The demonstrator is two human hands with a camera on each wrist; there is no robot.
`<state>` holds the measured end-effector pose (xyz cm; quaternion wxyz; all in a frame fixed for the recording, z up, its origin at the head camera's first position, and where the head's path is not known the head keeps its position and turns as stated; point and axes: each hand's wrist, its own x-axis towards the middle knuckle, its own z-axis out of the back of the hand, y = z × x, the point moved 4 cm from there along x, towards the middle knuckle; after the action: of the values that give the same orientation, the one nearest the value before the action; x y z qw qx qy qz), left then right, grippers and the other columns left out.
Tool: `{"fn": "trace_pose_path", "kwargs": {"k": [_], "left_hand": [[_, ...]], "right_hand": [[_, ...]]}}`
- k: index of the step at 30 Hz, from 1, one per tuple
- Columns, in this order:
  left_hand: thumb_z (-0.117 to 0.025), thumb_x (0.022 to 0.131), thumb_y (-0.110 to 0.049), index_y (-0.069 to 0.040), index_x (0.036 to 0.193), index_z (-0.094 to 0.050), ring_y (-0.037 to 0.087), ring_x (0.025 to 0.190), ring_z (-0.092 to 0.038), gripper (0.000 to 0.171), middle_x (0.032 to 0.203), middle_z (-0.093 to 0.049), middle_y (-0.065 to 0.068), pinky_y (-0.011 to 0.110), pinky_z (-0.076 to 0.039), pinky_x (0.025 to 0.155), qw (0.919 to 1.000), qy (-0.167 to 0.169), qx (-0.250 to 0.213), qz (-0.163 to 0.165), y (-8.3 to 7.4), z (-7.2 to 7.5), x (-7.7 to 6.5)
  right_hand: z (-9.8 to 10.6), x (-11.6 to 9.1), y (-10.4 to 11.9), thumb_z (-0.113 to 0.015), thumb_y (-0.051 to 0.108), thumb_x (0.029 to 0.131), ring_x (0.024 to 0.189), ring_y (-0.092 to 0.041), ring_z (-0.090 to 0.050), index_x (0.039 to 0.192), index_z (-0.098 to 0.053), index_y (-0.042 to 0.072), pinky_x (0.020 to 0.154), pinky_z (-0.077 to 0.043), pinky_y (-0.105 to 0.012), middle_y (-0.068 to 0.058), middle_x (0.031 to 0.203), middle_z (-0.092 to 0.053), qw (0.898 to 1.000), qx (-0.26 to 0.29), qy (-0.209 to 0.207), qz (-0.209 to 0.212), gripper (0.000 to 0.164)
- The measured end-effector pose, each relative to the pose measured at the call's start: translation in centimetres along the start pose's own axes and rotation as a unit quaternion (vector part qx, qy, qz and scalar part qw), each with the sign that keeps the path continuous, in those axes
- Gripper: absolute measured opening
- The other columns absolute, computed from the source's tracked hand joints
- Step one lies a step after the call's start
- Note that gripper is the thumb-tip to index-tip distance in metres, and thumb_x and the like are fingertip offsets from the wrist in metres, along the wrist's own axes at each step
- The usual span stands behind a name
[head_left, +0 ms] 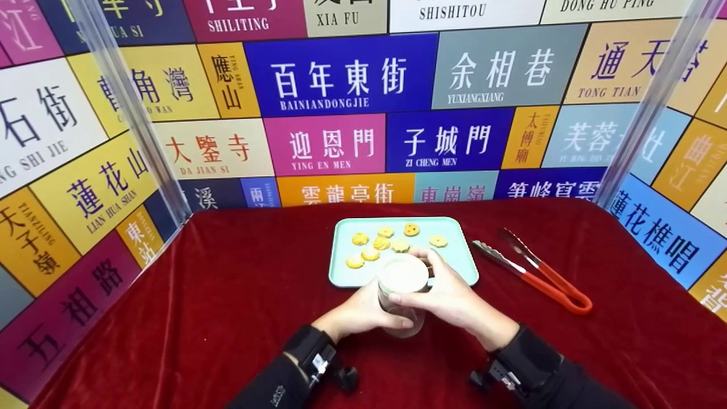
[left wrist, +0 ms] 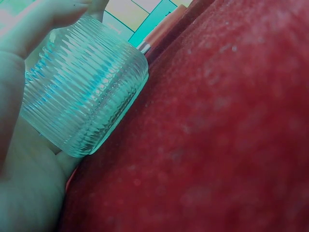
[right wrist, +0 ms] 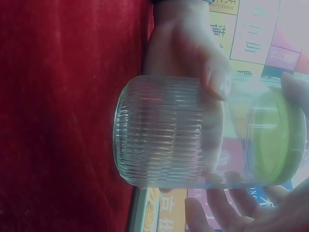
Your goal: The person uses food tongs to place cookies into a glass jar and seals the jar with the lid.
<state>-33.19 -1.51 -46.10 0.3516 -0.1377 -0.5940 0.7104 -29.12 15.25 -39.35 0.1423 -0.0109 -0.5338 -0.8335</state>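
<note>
A clear ribbed jar (right wrist: pixel 159 130) with a pale green lid (right wrist: pixel 273 137) is between both hands, in front of the tray. My left hand (head_left: pixel 356 311) grips the jar's body, its thumb across the near side. Around the top, by the lid, my right hand (head_left: pixel 454 298) curls its fingers and thumb. The lid sits on the jar's mouth. In the right wrist view the jar looks empty through the glass. Whether its base touches the cloth, I cannot tell. Just behind the hands lies a mint-green tray (head_left: pixel 341 275) bearing several biscuits (head_left: pixel 381 243), some partly hidden by the right hand.
Tongs (head_left: pixel 559 288) with red handles lie spread on the right of the tray. Dark red cloth (head_left: pixel 227 295) covers the table. Behind it stand panels of colourful street-name signs (head_left: pixel 346 76), with clear upright posts (head_left: pixel 642 108) at the corners.
</note>
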Motion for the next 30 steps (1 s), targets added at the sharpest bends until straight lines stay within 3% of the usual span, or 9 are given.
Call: {"fn": "trace_pose_path", "kwargs": {"k": [6,16,26,30], "left_hand": [[-0.092,0.081,-0.011,-0.02,0.154,-0.045,0.012,0.131,-0.058,0.088,0.142,-0.062,-0.007,0.029,-0.041,0.116,1.0,-0.005,0.005,-0.001,0.0,0.0,0.0],[-0.094,0.08,-0.016,-0.022,0.159,-0.041,0.009,0.135,-0.054,0.095,0.146,-0.058,-0.01,0.03,-0.037,0.12,0.9997,-0.013,0.023,0.003,0.1,0.1,0.0],[-0.093,0.081,-0.014,-0.023,0.158,-0.042,0.01,0.134,-0.055,0.093,0.146,-0.059,-0.009,0.03,-0.038,0.119,0.9998,-0.007,0.017,-0.004,0.1,0.1,0.0],[-0.092,0.081,-0.01,-0.023,0.158,-0.042,0.011,0.136,-0.054,0.093,0.147,-0.058,-0.009,0.031,-0.037,0.12,0.9999,-0.003,0.013,-0.01,-0.1,0.1,0.1]], "right_hand": [[0.5,0.0,0.0,-0.094,0.03,0.082,0.125,-0.026,-0.055,0.149,-0.054,0.011,0.107,-0.043,-0.048,-0.006,0.137,-0.063,0.999,0.013,0.028,0.018,0.081],[1.2,0.4,-0.4,-0.09,0.023,0.087,0.125,-0.029,-0.051,0.158,-0.05,0.01,0.108,-0.043,-0.048,-0.012,0.144,-0.059,0.994,0.06,0.093,0.019,0.083],[1.0,0.4,-0.5,-0.092,0.027,0.084,0.128,-0.029,-0.051,0.159,-0.047,0.017,0.108,-0.041,-0.048,-0.009,0.145,-0.057,0.995,0.056,0.089,0.0,0.088],[0.8,0.2,-0.2,-0.095,0.029,0.081,0.131,-0.029,-0.051,0.157,-0.044,0.015,0.11,-0.041,-0.051,-0.009,0.146,-0.056,0.996,0.045,0.074,-0.003,0.092]]}}
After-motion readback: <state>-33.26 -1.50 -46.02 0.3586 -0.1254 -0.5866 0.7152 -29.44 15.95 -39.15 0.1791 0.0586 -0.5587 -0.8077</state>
